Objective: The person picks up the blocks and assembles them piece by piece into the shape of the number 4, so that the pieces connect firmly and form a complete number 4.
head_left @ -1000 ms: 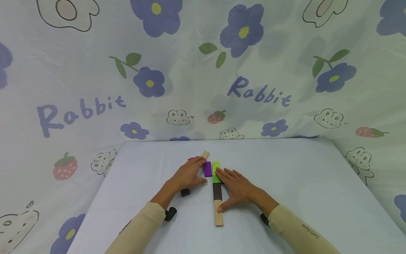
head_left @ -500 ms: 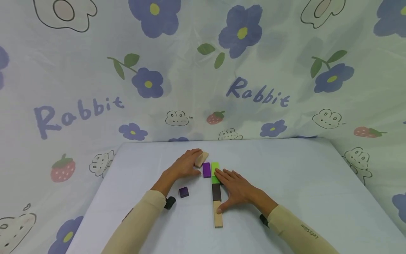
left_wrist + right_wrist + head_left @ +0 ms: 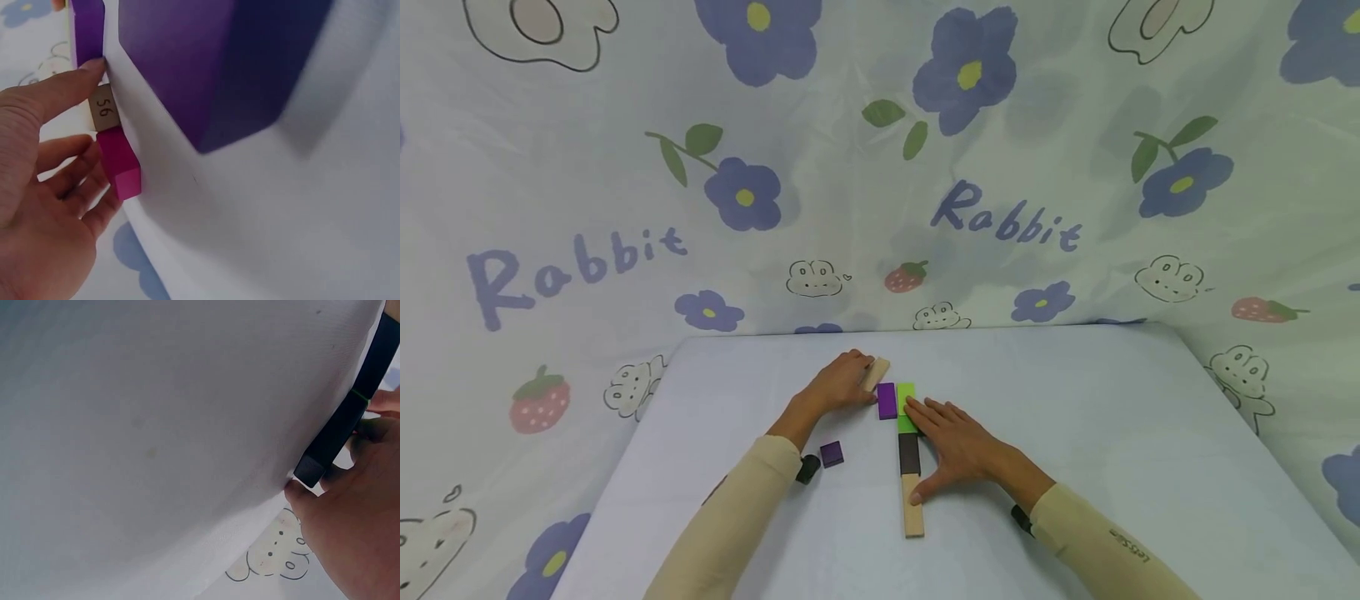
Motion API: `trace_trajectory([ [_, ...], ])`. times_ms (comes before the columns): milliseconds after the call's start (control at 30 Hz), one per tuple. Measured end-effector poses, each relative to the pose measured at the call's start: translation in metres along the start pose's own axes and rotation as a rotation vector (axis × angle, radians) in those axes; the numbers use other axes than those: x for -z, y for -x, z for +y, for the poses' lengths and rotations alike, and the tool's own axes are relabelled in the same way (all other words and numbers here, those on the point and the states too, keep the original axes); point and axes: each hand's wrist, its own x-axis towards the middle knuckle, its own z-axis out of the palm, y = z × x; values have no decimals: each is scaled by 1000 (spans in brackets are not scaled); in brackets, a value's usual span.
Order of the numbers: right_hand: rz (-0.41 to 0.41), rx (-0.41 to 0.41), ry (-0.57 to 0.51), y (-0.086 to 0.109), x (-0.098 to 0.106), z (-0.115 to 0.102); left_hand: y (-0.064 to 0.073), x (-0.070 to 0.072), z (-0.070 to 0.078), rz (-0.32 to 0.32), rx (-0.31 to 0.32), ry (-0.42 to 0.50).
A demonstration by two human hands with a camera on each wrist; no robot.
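Observation:
My left hand (image 3: 835, 382) pinches a small light wooden block (image 3: 876, 374), marked 56 at its end in the left wrist view. The thumb tip lies close to a purple block (image 3: 887, 401). Below its fingers, a pink block (image 3: 120, 164) adjoins the wooden one; the head view hides it. My right hand (image 3: 966, 442) lies spread along a straight row: its fingertips rest on the green blocks (image 3: 906, 393), and its thumb is on a wooden block (image 3: 913, 521). Between these is a dark brown block (image 3: 909, 454). A dark bar (image 3: 331, 437) runs beside the right hand in its wrist view.
A loose dark purple block (image 3: 832, 454) lies left of the row, looming large in the left wrist view. All this is on a white-covered table (image 3: 1075, 400). Behind it hangs a printed cloth (image 3: 865, 192). A black wrist camera (image 3: 808, 468) sits on the left wrist.
My left hand has drawn back slightly from the far end of the wooden block, and its thumb has moved up to the block's near end. The right hand stays in place.

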Motion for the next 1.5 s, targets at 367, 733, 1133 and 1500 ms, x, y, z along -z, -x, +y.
trace_trajectory([
  [367,0,2,6,-1,-1,0,-7,-3,4,45,63,-10],
  [733,1,-4,-7,0,2,0,-19,-10,9,155,170,26],
  [1133,2,12,-2,0,2,0,-23,-11,13,194,186,36],
  [1500,-2,7,-5,-1,2,0,-24,-15,11,229,160,45],
])
